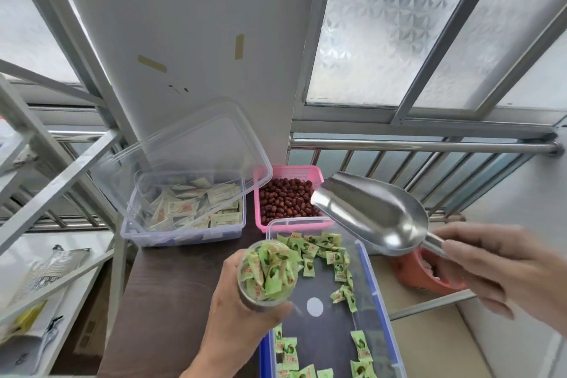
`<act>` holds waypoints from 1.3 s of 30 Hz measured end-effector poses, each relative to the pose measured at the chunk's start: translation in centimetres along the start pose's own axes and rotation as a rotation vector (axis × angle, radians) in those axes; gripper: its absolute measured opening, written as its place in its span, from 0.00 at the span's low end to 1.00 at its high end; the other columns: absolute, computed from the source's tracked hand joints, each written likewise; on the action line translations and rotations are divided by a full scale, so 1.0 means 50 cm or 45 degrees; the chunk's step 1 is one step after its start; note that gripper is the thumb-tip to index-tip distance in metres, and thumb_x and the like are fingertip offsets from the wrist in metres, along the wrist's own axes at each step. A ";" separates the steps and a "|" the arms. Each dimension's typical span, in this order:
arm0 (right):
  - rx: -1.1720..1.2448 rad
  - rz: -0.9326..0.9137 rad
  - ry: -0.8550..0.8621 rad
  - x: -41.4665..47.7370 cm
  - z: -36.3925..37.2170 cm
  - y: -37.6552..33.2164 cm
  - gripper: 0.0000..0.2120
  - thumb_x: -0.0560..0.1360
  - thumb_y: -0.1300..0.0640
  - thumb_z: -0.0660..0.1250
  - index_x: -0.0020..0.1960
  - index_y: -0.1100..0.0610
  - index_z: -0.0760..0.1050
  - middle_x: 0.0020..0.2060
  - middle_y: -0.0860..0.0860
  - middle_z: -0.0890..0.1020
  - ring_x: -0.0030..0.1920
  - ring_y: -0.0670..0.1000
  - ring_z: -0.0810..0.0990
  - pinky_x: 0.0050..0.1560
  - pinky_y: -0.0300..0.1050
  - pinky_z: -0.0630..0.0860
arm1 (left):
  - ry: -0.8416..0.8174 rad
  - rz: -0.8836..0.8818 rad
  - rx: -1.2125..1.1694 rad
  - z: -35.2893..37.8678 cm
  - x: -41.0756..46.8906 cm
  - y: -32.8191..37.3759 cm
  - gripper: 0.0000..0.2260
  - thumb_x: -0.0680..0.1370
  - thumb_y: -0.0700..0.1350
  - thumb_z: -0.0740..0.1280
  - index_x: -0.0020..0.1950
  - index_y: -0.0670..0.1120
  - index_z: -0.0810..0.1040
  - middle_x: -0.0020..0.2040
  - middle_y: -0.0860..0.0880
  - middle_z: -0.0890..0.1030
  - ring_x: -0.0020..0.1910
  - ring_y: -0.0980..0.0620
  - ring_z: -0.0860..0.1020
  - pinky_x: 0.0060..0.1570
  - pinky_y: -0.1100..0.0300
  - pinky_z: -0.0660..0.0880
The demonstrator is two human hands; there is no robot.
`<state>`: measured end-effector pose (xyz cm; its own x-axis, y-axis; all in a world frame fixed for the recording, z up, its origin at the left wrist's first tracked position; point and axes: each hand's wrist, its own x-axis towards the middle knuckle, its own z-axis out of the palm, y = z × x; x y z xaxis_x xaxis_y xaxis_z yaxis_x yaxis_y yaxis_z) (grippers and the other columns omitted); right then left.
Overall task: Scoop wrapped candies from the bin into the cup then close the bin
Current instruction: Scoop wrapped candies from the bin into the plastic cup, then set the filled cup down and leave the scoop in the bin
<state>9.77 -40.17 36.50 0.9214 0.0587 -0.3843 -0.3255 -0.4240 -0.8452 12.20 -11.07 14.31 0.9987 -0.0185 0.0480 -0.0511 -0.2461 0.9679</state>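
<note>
My left hand (pixel 236 319) grips a clear plastic cup (pixel 266 275) filled with green wrapped candies, held over the near-left part of the bin. The bin (pixel 379 294) is a clear box with a blue rim, open, with green wrapped candies (pixel 325 247) scattered along its far and near ends. My right hand (pixel 497 270) holds the handle of a shiny metal scoop (pixel 371 212). The scoop is empty and raised above the bin's far right corner, its mouth pointing up and left.
A clear box of white sachets (pixel 184 209) stands at the back left with its lid (pixel 190 144) propped open. A pink basket of red dates (pixel 287 198) sits behind the bin. An orange object (pixel 420 273) lies right of the bin. A metal rack (pixel 46 193) stands left.
</note>
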 end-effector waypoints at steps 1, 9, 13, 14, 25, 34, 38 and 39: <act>0.140 0.040 0.015 0.020 0.026 0.053 0.14 0.71 0.49 0.73 0.47 0.59 0.85 0.26 0.57 0.79 0.17 0.47 0.67 0.18 0.33 0.69 | 0.056 -0.027 0.006 -0.017 -0.004 -0.011 0.42 0.53 0.43 0.86 0.62 0.64 0.73 0.57 0.59 0.81 0.56 0.61 0.81 0.52 0.70 0.77; 0.586 0.791 0.196 0.193 0.355 0.448 0.09 0.82 0.69 0.57 0.48 0.69 0.74 0.29 0.59 0.83 0.22 0.51 0.76 0.21 0.39 0.75 | 0.430 -0.442 0.097 -0.092 -0.027 -0.150 0.43 0.56 0.38 0.87 0.62 0.62 0.70 0.57 0.51 0.81 0.59 0.49 0.78 0.59 0.56 0.71; 0.536 0.843 0.263 0.239 0.428 0.519 0.07 0.81 0.69 0.57 0.47 0.65 0.73 0.34 0.58 0.85 0.26 0.51 0.76 0.26 0.41 0.74 | 0.402 -0.531 0.168 -0.089 -0.034 -0.201 0.42 0.57 0.39 0.86 0.61 0.61 0.69 0.55 0.51 0.80 0.58 0.48 0.78 0.56 0.55 0.71; 0.522 0.844 0.272 0.246 0.436 0.528 0.07 0.81 0.69 0.58 0.47 0.64 0.73 0.34 0.58 0.85 0.27 0.51 0.76 0.28 0.42 0.74 | 0.390 -0.538 0.181 -0.087 -0.034 -0.209 0.42 0.57 0.39 0.86 0.61 0.60 0.68 0.55 0.51 0.80 0.57 0.48 0.77 0.55 0.55 0.70; 0.212 0.852 0.292 0.239 0.424 0.505 0.14 0.79 0.64 0.62 0.62 0.67 0.78 0.55 0.60 0.84 0.53 0.54 0.83 0.58 0.48 0.79 | 0.250 -0.573 0.170 -0.085 -0.022 -0.219 0.43 0.59 0.40 0.86 0.65 0.60 0.67 0.59 0.52 0.78 0.58 0.51 0.75 0.57 0.57 0.70; -0.312 0.358 0.613 0.225 0.357 0.373 0.18 0.77 0.63 0.65 0.66 0.57 0.74 0.57 0.52 0.79 0.60 0.53 0.77 0.65 0.49 0.73 | 0.087 -0.772 0.195 -0.210 -0.011 -0.293 0.48 0.67 0.29 0.75 0.80 0.52 0.56 0.77 0.48 0.68 0.77 0.49 0.65 0.73 0.50 0.63; -0.313 0.079 0.579 0.365 0.326 0.229 0.16 0.77 0.65 0.64 0.65 0.59 0.75 0.56 0.51 0.81 0.60 0.52 0.78 0.66 0.51 0.74 | 0.088 -0.869 0.196 -0.279 0.010 -0.283 0.36 0.71 0.27 0.70 0.75 0.48 0.65 0.72 0.44 0.74 0.74 0.45 0.70 0.70 0.47 0.65; -0.286 0.034 0.532 0.408 0.329 0.191 0.18 0.78 0.65 0.64 0.67 0.59 0.74 0.59 0.52 0.81 0.61 0.52 0.78 0.67 0.51 0.74 | 0.085 -0.869 0.188 -0.289 0.012 -0.272 0.33 0.72 0.26 0.68 0.73 0.47 0.67 0.70 0.43 0.76 0.73 0.44 0.71 0.70 0.46 0.65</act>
<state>21.97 -28.14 14.49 0.9349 -0.3038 -0.1837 -0.3387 -0.6081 -0.7179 13.56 6.25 4.75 0.8056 0.2455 -0.5392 0.5923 -0.3104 0.7436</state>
